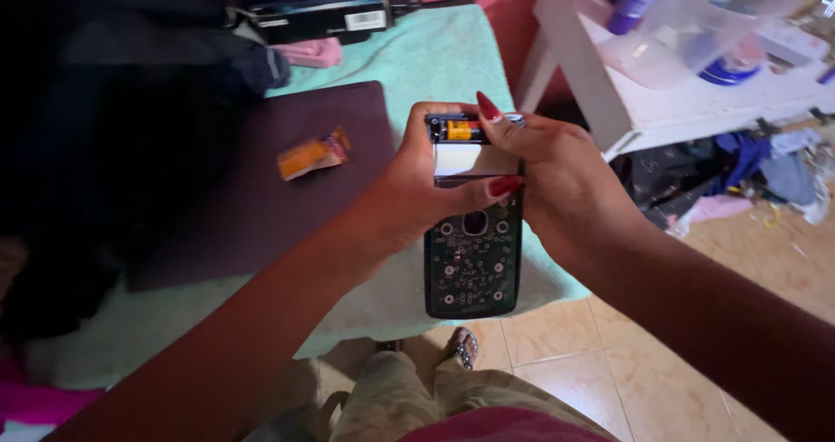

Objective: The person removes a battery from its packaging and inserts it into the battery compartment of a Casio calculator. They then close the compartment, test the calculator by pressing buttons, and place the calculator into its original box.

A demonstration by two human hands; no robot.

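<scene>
Two hands, left (426, 194) and right (557, 181), grip one opened calculator (474, 259) holding one battery (461, 130); one orange wrapper (311, 155) lies at nine o'clock.

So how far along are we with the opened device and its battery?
Done: the back is off the device, with its green circuit board bare. In hand: the left hand holds it while the right hand fingers the yellow battery in the top bay. Left: no cover is on; whether the battery is seated, I cannot tell.
</scene>
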